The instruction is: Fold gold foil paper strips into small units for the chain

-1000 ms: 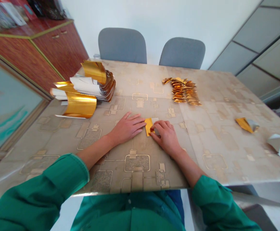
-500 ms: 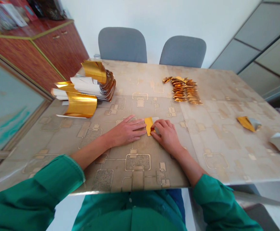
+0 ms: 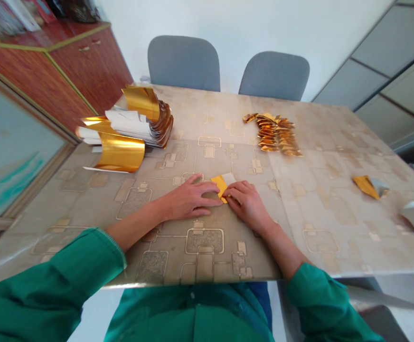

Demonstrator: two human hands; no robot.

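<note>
Our left hand lies flat and open with its fingertips at the edge, and our right hand curls over a small folded gold foil piece mid-table, pressing the fold, with a pile of folded gold pieces ahead and a stack of foil strips at upper left.

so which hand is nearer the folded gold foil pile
Right. The right hand sits in front of the folded gold foil pile, slightly left; the left hand is farther left.
</note>
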